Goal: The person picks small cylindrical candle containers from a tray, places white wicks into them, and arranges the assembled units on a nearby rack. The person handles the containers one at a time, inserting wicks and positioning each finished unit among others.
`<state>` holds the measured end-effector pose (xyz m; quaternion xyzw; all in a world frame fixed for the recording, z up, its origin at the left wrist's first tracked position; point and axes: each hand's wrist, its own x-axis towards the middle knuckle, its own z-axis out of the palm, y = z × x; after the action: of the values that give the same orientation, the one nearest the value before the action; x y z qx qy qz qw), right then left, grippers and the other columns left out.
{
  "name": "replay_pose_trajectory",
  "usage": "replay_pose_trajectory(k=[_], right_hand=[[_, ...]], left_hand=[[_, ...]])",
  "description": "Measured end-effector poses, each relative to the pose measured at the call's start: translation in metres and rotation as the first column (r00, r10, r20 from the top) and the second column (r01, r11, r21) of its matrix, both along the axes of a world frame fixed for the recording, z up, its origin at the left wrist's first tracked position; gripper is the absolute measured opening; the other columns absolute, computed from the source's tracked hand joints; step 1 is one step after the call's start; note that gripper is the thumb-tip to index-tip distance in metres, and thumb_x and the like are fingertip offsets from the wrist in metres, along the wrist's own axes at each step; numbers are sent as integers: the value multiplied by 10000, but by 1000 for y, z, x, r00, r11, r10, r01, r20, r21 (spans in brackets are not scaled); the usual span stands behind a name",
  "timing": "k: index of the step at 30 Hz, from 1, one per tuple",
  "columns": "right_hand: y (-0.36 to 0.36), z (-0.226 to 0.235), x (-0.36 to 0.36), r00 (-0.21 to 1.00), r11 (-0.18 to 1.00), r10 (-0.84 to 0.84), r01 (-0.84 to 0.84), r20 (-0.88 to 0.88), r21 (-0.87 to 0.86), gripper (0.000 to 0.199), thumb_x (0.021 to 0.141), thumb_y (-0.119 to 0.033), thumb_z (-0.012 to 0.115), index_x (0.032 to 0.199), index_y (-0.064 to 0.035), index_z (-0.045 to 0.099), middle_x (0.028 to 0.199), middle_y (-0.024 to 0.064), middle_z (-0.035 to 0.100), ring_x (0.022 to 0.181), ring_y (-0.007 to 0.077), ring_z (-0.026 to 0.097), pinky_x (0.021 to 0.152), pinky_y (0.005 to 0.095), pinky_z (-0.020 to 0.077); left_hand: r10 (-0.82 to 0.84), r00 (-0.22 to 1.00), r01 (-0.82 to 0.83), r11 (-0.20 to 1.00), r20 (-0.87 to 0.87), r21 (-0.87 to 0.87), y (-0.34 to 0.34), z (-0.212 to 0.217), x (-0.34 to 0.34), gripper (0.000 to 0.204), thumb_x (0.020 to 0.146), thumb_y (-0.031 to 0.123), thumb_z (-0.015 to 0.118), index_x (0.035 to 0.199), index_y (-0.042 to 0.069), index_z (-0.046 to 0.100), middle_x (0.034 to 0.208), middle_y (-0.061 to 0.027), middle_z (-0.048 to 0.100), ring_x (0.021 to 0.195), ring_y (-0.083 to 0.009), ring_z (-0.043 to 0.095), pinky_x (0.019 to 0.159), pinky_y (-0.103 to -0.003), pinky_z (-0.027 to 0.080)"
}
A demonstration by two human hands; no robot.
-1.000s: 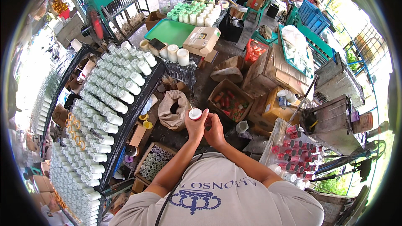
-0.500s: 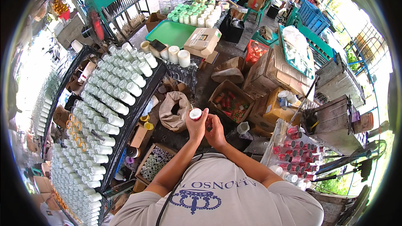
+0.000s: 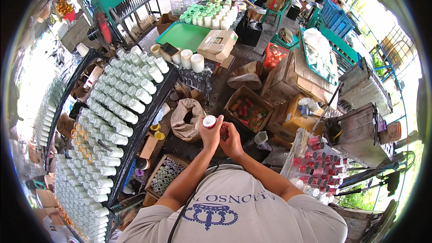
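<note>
My left hand (image 3: 210, 136) is wrapped round a small candle (image 3: 209, 121) with a white top, a red side and a thin wick standing up from it. Most of the candle's side is hidden by the fingers. Close against the left hand is my right hand (image 3: 231, 140), its fingers curled in; what they hold, if anything, is hidden. Just beyond the candle stands an open beige sack (image 3: 186, 128). To the right of it is a cardboard box (image 3: 245, 123) with red and green pieces inside.
Rows of white-filled glass cups (image 3: 114, 103) cover a dark-edged table at left. A box of small cylinders (image 3: 166, 177) sits near my left forearm. Red cups (image 3: 317, 166) lie at right. A green tray (image 3: 186, 36) and pale candles (image 3: 197, 63) are at the back. Two people stand farther off.
The candle and my hands have shifted very slightly to the left. At the back right, the far person has changed posture.
</note>
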<state>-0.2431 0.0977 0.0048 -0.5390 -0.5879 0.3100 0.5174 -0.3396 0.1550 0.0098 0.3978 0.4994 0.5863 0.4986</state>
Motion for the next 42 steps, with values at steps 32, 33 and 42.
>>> replay_pose_trajectory(k=[32,33,42], right_hand=[[11,72,55,906,951,-187,70,379,302,176,916,-134,744,941,-29,606,969,139,665,950,361,627,904,448,467],[12,71,58,912,946,-193,75,361,317,180,925,-128,740,953,-14,603,971,153,657,930,370,624,871,445,487],[2,78,58,954,946,-207,138,216,293,192,952,-104,738,942,21,594,970,163,639,879,348,621,809,413,522]], left_hand=[[-456,816,531,834,-356,148,-8,3,15,378,812,144,874,1102,12,669,950,-138,754,868,-158,723,783,-342,578],[-461,810,539,828,-362,152,-7,5,16,376,815,146,874,1102,13,670,951,-137,754,868,-157,722,783,-341,578],[-530,783,598,784,-326,165,-12,20,20,407,774,126,902,1094,24,672,962,-110,748,881,-146,718,802,-331,576]])
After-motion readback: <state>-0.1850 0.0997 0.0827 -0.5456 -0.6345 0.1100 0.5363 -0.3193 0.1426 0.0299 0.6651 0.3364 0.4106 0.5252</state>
